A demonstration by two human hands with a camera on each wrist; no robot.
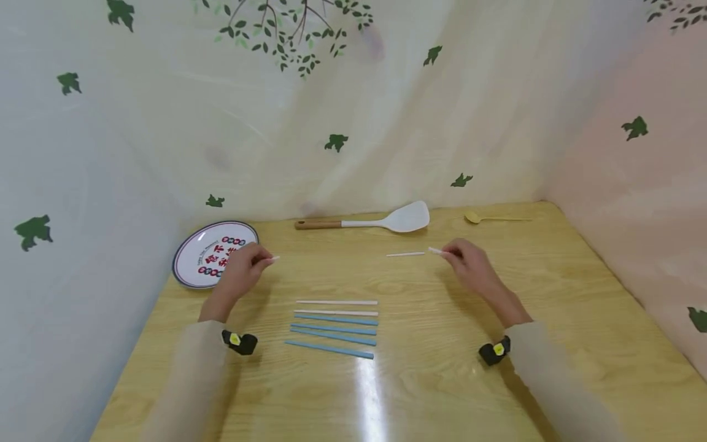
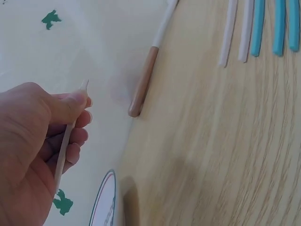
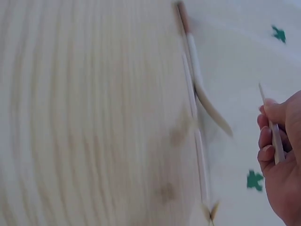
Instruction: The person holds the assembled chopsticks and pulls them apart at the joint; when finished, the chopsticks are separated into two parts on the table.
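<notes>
On woodgrain table [image 1: 431, 368]: chopsticks [image 1: 342, 329] (leafy backdrop [image 1: 386, 123]).

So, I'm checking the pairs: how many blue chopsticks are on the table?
4, all on the table: the first blue chopstick beside a pale chopstick, the second and third next, and the fourth nearest the person. None looks hidden.

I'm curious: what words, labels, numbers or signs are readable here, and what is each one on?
Nothing can be quoted with certainty.
Plate: red characters, too blurred to read; the left hand covers part of the plate.
Plate: tiny dark curved lettering, too small.
Plate: round red-and-blue badges, contents unreadable.
Black wrist devices: yellow patches, any print too small.
</notes>
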